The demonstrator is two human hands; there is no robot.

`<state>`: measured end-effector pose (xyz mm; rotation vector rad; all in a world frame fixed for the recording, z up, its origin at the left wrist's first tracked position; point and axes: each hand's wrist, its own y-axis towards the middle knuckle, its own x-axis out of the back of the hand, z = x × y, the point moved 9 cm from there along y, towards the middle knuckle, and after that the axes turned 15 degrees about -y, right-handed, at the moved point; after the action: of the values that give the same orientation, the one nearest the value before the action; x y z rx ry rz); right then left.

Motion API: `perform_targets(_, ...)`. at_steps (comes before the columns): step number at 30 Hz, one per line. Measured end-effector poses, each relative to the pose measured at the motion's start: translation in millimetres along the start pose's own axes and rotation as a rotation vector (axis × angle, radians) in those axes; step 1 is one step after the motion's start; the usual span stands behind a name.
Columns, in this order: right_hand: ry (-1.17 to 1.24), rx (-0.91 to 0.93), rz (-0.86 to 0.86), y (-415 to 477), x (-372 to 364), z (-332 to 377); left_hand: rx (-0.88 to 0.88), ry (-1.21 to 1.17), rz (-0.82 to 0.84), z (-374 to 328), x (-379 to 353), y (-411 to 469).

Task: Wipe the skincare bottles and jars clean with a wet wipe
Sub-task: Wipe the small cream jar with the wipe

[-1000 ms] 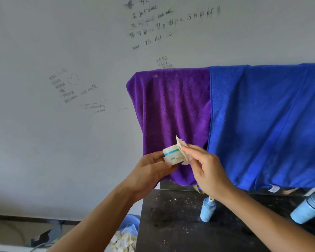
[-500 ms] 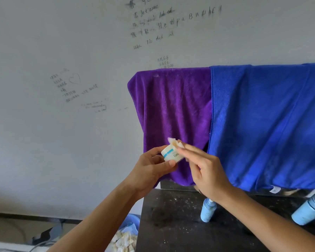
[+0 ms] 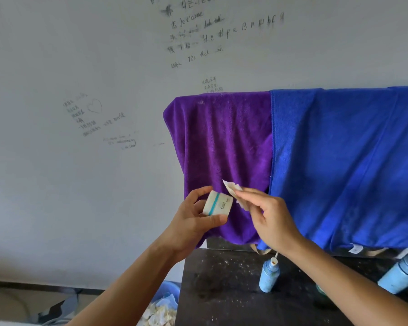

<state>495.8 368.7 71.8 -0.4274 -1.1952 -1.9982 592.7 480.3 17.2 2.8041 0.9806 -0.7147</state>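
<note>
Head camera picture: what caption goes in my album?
Left hand holds a small white jar; right hand holds a wet wipe beside it.

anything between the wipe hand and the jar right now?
Nothing visible. The right hand holds the wipe just right of the jar, which the left hand holds up in front of the purple towel; only a small open gap separates them.

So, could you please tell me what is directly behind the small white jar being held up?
Behind the white jar, held in the left hand, hangs the purple towel, with the blue towel beside it. Whatever the towels drape over is covered and cannot be seen.
</note>
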Motion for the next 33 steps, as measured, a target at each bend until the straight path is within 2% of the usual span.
perform_targets(3,0.023,0.032,-0.073,-0.4,11.1,13.7,-0.024,0.066,0.017,-5.9,-1.3,5.2)
perform_targets(7,-0.043,0.106,-0.056,-8.6,-4.2,22.9,-0.076,0.050,0.054,-12.1,-8.8,8.9)
perform_targets(11,-0.046,-0.043,0.007,-8.8,-4.4,-10.1,-0.088,0.074,0.029,-13.2,-3.0,9.6)
perform_targets(15,-0.055,0.004,-0.159,-2.8,24.1,1.3,-0.092,0.177,-0.021,-13.1,1.1,10.4)
perform_targets(18,-0.098,0.053,-0.215,-6.6,28.4,19.4,-0.139,0.155,-0.010,-15.7,-1.8,10.9)
perform_targets(24,-0.231,0.240,-0.157,-24.8,4.9,37.6,-0.158,0.106,0.059,-13.3,-9.8,6.9)
perform_targets(27,-0.265,0.198,-0.066,-14.6,2.4,17.3,-0.142,0.141,0.075,-9.3,-8.2,3.8)
perform_targets(30,-0.227,0.089,-0.098,-7.1,17.0,2.0,-0.154,0.225,0.074,-6.3,-7.2,0.9)
perform_targets(33,-0.227,0.179,-0.135,-13.8,20.1,30.9,-0.179,0.256,0.090,-9.6,-12.6,-1.9)
